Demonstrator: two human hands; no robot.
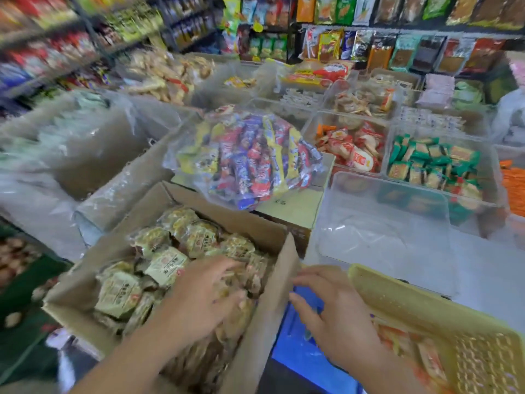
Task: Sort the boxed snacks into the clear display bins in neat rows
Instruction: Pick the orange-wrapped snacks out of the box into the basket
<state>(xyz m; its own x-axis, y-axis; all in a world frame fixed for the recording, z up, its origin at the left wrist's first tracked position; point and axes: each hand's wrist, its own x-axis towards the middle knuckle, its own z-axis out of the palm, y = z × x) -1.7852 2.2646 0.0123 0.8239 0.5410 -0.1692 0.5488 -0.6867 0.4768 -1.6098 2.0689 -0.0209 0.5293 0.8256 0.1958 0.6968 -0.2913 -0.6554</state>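
**Hands at the snack carton, empty bin beyond**

Left hand (204, 297) lies palm down inside the open cardboard carton (227, 220), fingers spread and resting on the pale green wrapped snack packets (119, 294) heaped there. Motion blur hides the fingertips, but no packet is plainly gripped. Right hand (338, 314) hangs with relaxed, spread fingers and holds nothing, over the gap between the carton's right flap and a yellow basket (426, 308). A blue surface (295, 356) shows below it. The basket, at lower right, carries orange-and-white packets.

Just beyond the right hand an empty clear bin (397, 184) stands on the white bench (483, 280). Behind it are filled clear bins, one with red-and-white packets (352, 149) and, to its right, one with green-and-tan packets (431, 163). A clear bag of mixed sweets (250, 155) rests on a closed box behind the carton. Shelves of packaged goods (397, 49) line the background.
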